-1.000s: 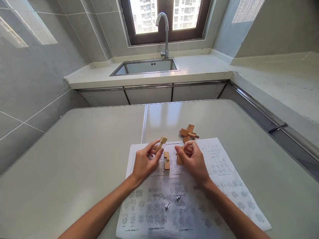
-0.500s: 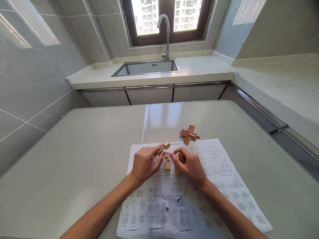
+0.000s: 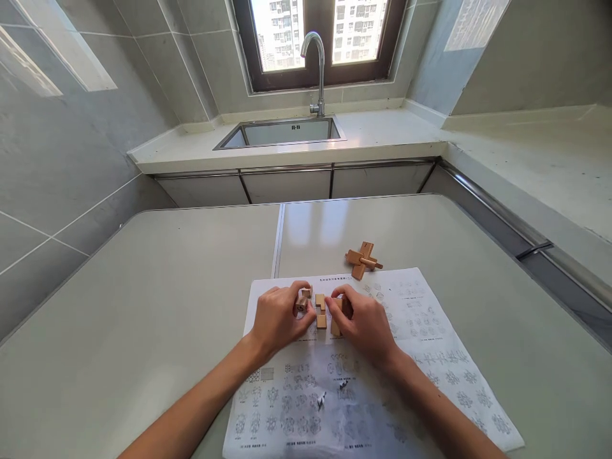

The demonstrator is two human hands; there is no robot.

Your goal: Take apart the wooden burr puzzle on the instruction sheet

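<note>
My left hand point(image 3: 281, 312) is closed on a small notched wooden block point(image 3: 302, 305), pinched between thumb and fingers above the paper. Just right of it, a notched wooden piece point(image 3: 320, 312) lies on the printed sheet point(image 3: 282, 433). My right hand point(image 3: 358, 317) has its thumb and fingertips closed at another wooden block point(image 3: 336, 327), which is partly hidden behind the hand. Past the sheet's top edge rests a cross of interlocked wooden pieces point(image 3: 363, 260), touched by neither hand.
The sheet lies on a pale table point(image 3: 143, 306) and shows rows of line drawings, with torn spots point(image 3: 321, 400) near its middle. Beyond the table are a counter, a sink point(image 3: 287, 132) and a tall faucet point(image 3: 320, 70) below a window. Another counter runs along the right.
The block in my left hand has been turned and drawn in closer to the fingers. My right hand has barely shifted, still at its block.
</note>
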